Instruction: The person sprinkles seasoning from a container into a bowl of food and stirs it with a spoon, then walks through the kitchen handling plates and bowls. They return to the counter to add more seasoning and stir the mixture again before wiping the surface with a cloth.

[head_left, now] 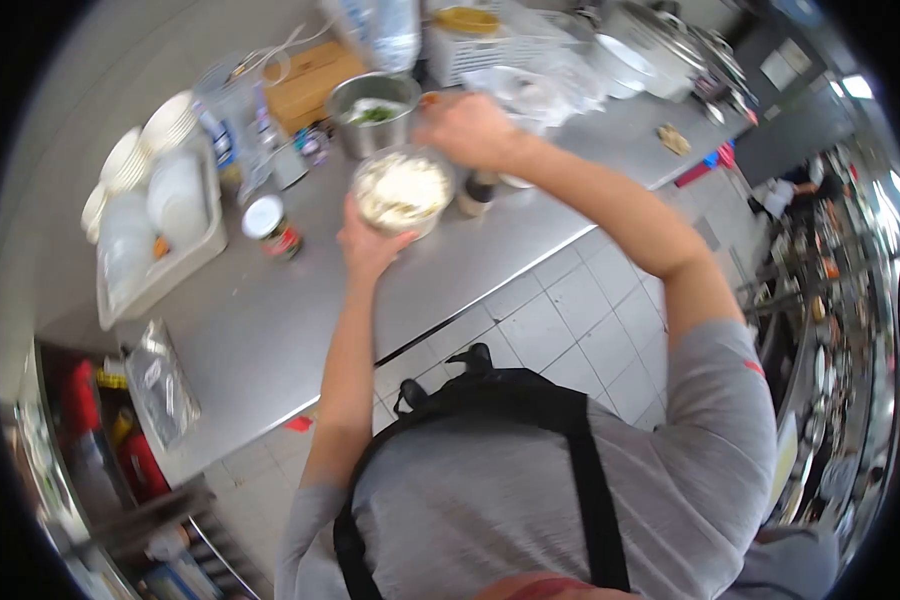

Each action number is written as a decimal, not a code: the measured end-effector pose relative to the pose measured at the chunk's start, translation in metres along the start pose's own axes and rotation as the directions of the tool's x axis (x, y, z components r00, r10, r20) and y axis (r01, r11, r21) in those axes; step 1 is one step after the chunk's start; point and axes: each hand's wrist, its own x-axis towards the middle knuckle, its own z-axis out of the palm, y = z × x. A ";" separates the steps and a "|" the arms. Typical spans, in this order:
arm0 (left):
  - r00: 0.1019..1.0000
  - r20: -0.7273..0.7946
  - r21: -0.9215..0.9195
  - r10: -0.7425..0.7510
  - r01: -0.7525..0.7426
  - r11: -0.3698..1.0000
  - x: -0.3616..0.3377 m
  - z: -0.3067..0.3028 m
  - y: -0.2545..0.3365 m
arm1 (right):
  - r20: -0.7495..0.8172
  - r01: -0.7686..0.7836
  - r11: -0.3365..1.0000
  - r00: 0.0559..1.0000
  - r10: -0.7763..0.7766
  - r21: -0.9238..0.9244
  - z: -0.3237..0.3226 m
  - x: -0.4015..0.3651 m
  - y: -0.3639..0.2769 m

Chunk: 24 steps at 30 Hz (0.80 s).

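My left hand (370, 243) is wrapped around the near side of a clear round tub (406, 224) heaped with a white, chunky food (403, 190). Just beyond the tub, my right hand (470, 130) hovers with fingers curled together, blurred by motion. What it may hold is hidden. Beside it stands a metal pot (347, 105) with something white and green leaves inside. A pepper-mill-like bottle (477, 193) with a dark top is right of the tub. Left of my left hand, a jar with a white lid (270, 226) stands on the steel counter (315, 290).
A white bin (213, 215) with stacked bowls and plastic containers is at the left. A cardboard box (315, 85), a white basket (460, 62), plastic bags (535, 95) and large pots (660, 50) line the back. A foil-like packet (160, 385) lies near the counter's left end.
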 end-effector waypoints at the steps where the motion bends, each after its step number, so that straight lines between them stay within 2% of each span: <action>1: 1.000 0.023 -0.005 0.017 -0.017 1.000 0.002 0.002 -0.011 | -0.004 0.047 0.998 0.999 -0.046 0.038 0.012 0.001 0.000; 2: 0.998 0.044 -0.008 0.035 -0.035 0.999 0.005 0.003 -0.024 | 0.103 0.061 0.998 0.993 -0.063 0.029 0.024 0.004 -0.001; 4: 0.996 0.034 0.035 0.088 -0.089 0.995 0.005 0.004 -0.027 | 0.060 0.092 0.986 0.993 -0.101 0.141 0.057 0.007 0.004; 7: 0.997 0.027 0.111 0.078 -0.081 0.991 0.007 0.005 -0.027 | 0.107 -0.171 0.935 0.984 0.145 0.309 0.044 -0.006 0.025; 8: 0.998 0.012 0.151 0.063 -0.064 0.987 0.006 0.006 -0.024 | 0.012 -0.223 0.886 0.971 0.239 0.406 0.039 -0.020 0.042; 10: 0.999 -0.018 0.188 0.038 -0.034 0.982 0.002 0.008 -0.024 | -0.147 -0.259 0.753 0.893 0.425 0.605 0.031 -0.062 0.085; 12: 0.999 -0.042 0.180 0.029 -0.022 0.984 0.004 0.009 -0.025 | -0.169 -0.406 0.647 0.750 0.639 0.646 0.060 -0.123 0.136; 13: 0.998 -0.038 0.218 0.043 -0.033 0.975 0.003 0.008 -0.026 | -0.089 -0.493 0.590 0.715 0.694 0.640 0.070 -0.162 0.164; 14: 0.998 -0.036 0.255 0.055 -0.044 0.966 0.002 0.006 -0.027 | -0.042 -0.556 0.478 0.622 0.782 0.680 0.091 -0.203 0.188; 15: 0.997 -0.035 0.292 0.068 -0.054 0.955 -0.002 0.003 -0.028 | 0.038 -0.665 0.388 0.530 0.847 0.638 0.118 -0.247 0.215; 16: 0.994 -0.084 0.184 0.064 -0.048 0.982 -0.014 -0.003 -0.029 | 0.213 -0.848 0.328 0.442 0.872 0.416 0.137 -0.291 0.243; 17: 0.989 -0.135 0.076 0.055 -0.046 0.996 -0.030 -0.008 -0.028 | 0.153 -0.896 0.285 0.352 0.924 0.342 0.168 -0.337 0.266; 18: 0.984 -0.178 0.141 -0.024 0.050 0.989 -0.046 -0.013 -0.010 | 0.170 -0.953 0.233 0.266 0.949 0.194 0.195 -0.381 0.291; 19: 0.966 -0.234 0.200 -0.109 0.157 0.967 -0.067 -0.016 0.009 | 0.222 -0.988 0.127 0.144 0.964 0.090 0.224 -0.424 0.318; 20: 0.947 -0.298 0.225 -0.118 0.190 0.956 -0.093 -0.032 0.007 | 0.208 -0.991 0.131 0.125 0.970 -0.017 0.232 -0.453 0.335; 23: 0.851 -0.502 0.306 -0.154 0.341 0.889 -0.160 -0.063 0.040 | 0.115 -0.966 0.257 0.255 0.960 -0.003 0.279 -0.527 0.387; 24: 0.807 -0.568 0.324 -0.163 0.401 0.857 -0.184 -0.071 0.056 | 0.193 -0.978 0.188 0.168 0.967 -0.089 0.299 -0.553 0.409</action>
